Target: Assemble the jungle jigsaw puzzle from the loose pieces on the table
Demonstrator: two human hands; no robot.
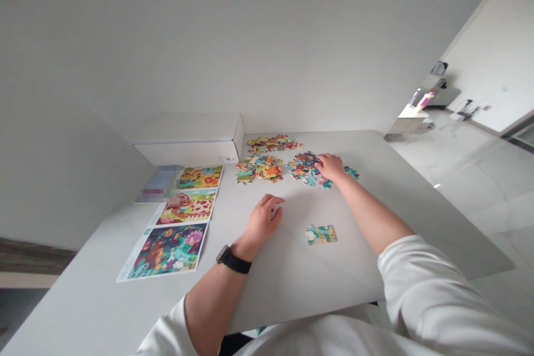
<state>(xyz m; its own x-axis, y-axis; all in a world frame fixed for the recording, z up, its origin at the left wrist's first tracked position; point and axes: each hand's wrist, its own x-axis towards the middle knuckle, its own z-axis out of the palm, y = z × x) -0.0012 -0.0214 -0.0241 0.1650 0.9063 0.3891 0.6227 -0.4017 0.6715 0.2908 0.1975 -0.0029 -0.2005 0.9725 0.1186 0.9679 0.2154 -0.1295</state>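
My right hand point(331, 167) reaches into a pile of dark blue, brown and teal jigsaw pieces point(306, 164). Its fingers are partly spread and touch the pieces; no piece shows clearly gripped. My left hand point(265, 216), with a black watch point(233, 260) on the wrist, hovers over or rests on the table, its thumb and fingers apart and nothing between them. To the right of it lies a small joined section of teal and orange puzzle pieces point(321, 235). Two more piles, yellow-orange pieces point(261, 169) and red-green pieces point(274, 143), lie farther left and back.
Three printed puzzle pictures lie at the left: a night forest sheet point(167, 250), a farm sheet point(187, 206) and a yellow animal sheet point(202, 177). A blurred-out flat item point(158, 183) sits beside them. A white box point(187, 139) stands against the wall on the grey-white table point(267, 295).
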